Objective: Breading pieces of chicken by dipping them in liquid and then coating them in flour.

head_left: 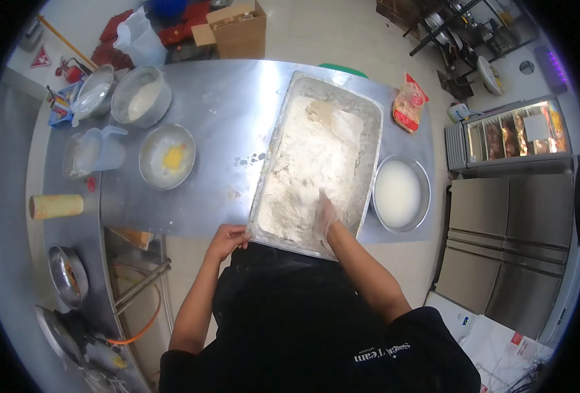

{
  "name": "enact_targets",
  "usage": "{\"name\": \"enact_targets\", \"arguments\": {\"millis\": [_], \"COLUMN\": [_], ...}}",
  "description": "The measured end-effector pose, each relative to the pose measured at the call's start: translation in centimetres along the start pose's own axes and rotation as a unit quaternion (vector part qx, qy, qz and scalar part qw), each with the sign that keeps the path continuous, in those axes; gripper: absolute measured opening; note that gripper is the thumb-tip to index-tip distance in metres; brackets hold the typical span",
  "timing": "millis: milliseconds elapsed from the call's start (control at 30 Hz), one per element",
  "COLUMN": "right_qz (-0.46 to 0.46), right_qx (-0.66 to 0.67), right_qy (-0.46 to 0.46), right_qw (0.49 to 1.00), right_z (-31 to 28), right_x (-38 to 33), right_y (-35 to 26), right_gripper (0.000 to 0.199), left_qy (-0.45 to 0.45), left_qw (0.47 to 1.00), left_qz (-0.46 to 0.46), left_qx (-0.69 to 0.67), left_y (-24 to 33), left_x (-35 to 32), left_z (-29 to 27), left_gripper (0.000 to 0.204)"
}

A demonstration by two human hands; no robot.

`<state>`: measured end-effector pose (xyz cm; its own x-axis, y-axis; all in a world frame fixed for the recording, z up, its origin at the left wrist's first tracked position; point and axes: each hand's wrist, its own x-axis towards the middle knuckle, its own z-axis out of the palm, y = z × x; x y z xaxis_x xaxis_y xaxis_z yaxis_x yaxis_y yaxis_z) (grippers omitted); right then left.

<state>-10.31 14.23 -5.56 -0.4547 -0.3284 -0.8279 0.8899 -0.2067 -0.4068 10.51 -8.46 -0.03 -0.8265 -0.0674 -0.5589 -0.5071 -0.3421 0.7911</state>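
A large metal tray (368, 124) of white flour sits on a steel bench (224, 98), its near edge overhanging the bench rim. The left hand (228, 239) closes its grip on the tray's near corner. The right hand (326, 215), gloved and blurred, is buried in flour; its grip cannot be told. Judged risk: a hard push could tip the overhanging tray or throw flour off. Right of that hand stands a bowl of white liquid (400, 194); left of the other, a bowl with yolk (167, 157). Pale floor, steel fridge (519, 255) at right.
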Motion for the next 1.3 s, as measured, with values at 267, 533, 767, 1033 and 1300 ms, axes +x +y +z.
{"name": "enact_targets", "arguments": {"millis": [267, 533, 767, 1033, 1300], "right_qz": [-0.075, 0.061, 0.030, -0.286, -0.300], "right_qx": [-0.621, -0.539, -0.163, -0.694, -0.791], "right_qy": [0.172, 0.065, -0.046, 0.106, -0.088], "right_qw": [0.761, 0.838, 0.985, 0.652, 0.525], "right_z": [-1.0, 2.0, 6.6, 11.6, 11.2], "right_x": [-2.2, -4.7, -3.3, 1.3, 8.5], "right_y": [-4.7, 0.6, -1.2, -12.9, -8.4], "right_gripper": [0.068, 0.060, 0.075, 0.075, 0.050], "left_qy": [0.008, -0.022, 0.014, 0.008, 0.033], "left_qw": [0.999, 0.999, 0.998, 0.999, 0.998], "left_qz": [0.015, 0.041, 0.018, 0.024, 0.042], "left_qx": [0.044, 0.000, 0.053, 0.047, 0.032], "left_y": [0.6, 0.2, -0.5, 0.4, 0.7], "left_x": [-0.5, -0.1, -0.1, -0.2, -0.8], "left_z": [-0.3, 0.0, -0.1, 0.0, 0.7], "left_gripper": [0.016, 0.020, 0.018, 0.020, 0.018]}}
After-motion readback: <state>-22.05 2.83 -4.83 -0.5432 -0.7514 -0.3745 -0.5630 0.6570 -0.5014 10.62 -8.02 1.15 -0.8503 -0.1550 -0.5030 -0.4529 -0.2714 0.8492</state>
